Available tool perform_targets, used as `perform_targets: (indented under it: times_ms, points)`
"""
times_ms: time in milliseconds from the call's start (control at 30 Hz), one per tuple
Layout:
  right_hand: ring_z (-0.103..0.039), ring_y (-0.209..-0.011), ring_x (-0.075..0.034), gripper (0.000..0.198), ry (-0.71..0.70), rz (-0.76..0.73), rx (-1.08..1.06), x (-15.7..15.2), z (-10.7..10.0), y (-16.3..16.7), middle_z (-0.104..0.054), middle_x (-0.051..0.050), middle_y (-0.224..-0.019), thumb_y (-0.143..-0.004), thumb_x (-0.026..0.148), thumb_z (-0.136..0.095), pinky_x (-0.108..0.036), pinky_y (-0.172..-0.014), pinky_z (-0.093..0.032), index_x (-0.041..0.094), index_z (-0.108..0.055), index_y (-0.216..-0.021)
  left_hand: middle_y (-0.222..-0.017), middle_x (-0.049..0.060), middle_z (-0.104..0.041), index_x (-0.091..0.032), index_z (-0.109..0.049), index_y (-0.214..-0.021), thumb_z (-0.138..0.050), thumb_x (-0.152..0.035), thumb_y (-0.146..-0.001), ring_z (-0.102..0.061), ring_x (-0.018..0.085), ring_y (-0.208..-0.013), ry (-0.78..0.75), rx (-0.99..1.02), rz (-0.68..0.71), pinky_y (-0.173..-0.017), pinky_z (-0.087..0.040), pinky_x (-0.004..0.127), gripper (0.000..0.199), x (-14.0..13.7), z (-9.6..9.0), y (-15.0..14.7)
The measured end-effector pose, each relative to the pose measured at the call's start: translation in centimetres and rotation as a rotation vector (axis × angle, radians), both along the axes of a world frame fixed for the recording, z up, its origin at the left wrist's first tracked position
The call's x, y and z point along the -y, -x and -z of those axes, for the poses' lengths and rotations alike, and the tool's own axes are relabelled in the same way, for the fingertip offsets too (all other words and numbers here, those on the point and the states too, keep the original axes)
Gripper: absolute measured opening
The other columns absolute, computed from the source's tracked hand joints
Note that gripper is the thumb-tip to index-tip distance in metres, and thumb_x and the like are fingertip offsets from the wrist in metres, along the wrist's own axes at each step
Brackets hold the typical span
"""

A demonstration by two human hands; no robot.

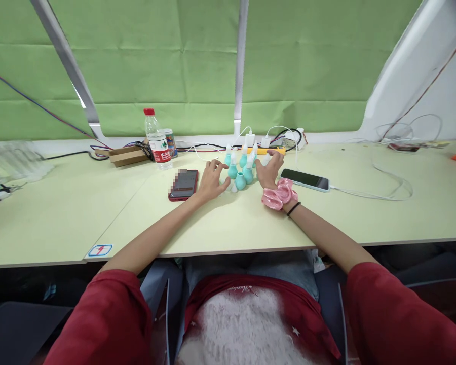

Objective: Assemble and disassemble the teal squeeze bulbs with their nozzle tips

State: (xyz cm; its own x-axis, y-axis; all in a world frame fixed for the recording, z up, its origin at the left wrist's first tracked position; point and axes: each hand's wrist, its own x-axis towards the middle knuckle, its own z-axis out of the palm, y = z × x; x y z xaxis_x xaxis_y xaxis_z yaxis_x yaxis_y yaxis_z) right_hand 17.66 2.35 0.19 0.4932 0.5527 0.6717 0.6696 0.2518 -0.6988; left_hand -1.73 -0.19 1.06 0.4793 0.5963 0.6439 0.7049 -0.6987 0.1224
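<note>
A cluster of several small teal squeeze bulbs stands on the pale table, most topped by clear pointed nozzles. The front bulb has an open neck and no nozzle on it. By its base lies a small clear piece, too small to make out well. My left hand is at the cluster's left side, its fingers spread and curved with nothing gripped. On the right side, my right hand curves around the cluster, thumb and fingers apart. Part of a clear nozzle shows near its fingers.
Left of the hands lies a red-cased phone, with a water bottle, a can and a cardboard tray behind. To the right, another phone has a white cable attached. A yellow object, chargers and cables line the back.
</note>
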Motion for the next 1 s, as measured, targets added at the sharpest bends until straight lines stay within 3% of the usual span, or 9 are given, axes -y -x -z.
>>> perform_targets:
  times_ms: [133, 333, 567, 800, 900, 1000]
  points:
    - [-0.041, -0.102, -0.026, 0.042, 0.086, 0.005, -0.058, -0.3, 0.5, -0.4, -0.043, -0.010, -0.109, -0.069, 0.025, -0.056, -0.046, -0.082, -0.036, 0.016, -0.041, -0.107, -0.092, 0.006, -0.052, -0.020, -0.052, -0.096, -0.052, -0.034, -0.071, -0.048, 0.022, -0.090, 0.031, -0.193, 0.158, -0.079, -0.038, 0.032, 0.029, 0.7, 0.0, -0.2]
    - [-0.053, -0.091, -0.017, 0.028, 0.156, -0.082, -0.029, 0.2, 1.6, -1.1, -0.051, -0.007, -0.109, -0.084, 0.030, -0.045, -0.037, -0.076, -0.046, 0.016, -0.048, -0.108, -0.091, 0.008, -0.054, -0.018, -0.050, -0.101, -0.047, -0.030, -0.076, -0.050, 0.023, -0.088, 0.057, -0.247, 0.129, -0.075, -0.039, 0.034, 0.028, -0.4, 1.1, -0.2]
    - [-0.053, -0.091, -0.017, 0.029, 0.211, -0.145, 0.004, -0.1, 2.2, -1.4, -0.051, -0.007, -0.108, -0.084, 0.030, -0.046, -0.037, -0.075, -0.046, 0.015, -0.048, -0.108, -0.098, 0.008, -0.052, -0.017, -0.050, -0.099, -0.050, -0.029, -0.075, -0.049, 0.022, -0.092, 0.066, -0.226, 0.104, -0.078, -0.040, 0.034, 0.026, -1.0, 1.5, -0.2]
    - [-0.053, -0.088, -0.018, 0.029, 0.237, -0.084, -0.052, -1.1, 2.3, -1.6, -0.052, -0.007, -0.102, -0.080, 0.029, -0.051, -0.038, -0.075, -0.045, 0.013, -0.049, -0.104, -0.096, 0.007, -0.055, -0.018, -0.052, -0.092, -0.055, -0.023, -0.070, -0.045, 0.024, -0.093, 0.035, -0.197, 0.098, -0.079, -0.038, 0.035, 0.023, -0.4, 1.3, -0.6]
    - [-0.051, -0.086, -0.022, 0.034, 0.186, -0.057, -0.076, -1.4, 2.1, -1.2, -0.052, -0.009, -0.095, -0.069, 0.027, -0.058, -0.040, -0.075, -0.041, 0.014, -0.047, -0.098, -0.095, 0.007, -0.055, -0.019, -0.053, -0.091, -0.055, -0.022, -0.068, -0.043, 0.024, -0.093, 0.025, -0.189, 0.076, -0.079, -0.038, 0.037, 0.023, -0.5, 1.3, -0.5]
    - [-0.048, -0.090, -0.021, 0.034, 0.065, -0.064, -0.068, -1.2, 1.4, -0.3, -0.049, -0.009, -0.097, -0.067, 0.026, -0.052, -0.038, -0.079, -0.039, 0.016, -0.042, -0.098, -0.095, 0.008, -0.054, -0.018, -0.053, -0.091, -0.056, -0.023, -0.068, -0.042, 0.026, -0.093, 0.016, -0.177, 0.035, -0.079, -0.038, 0.039, 0.023, -0.8, 1.4, -0.5]
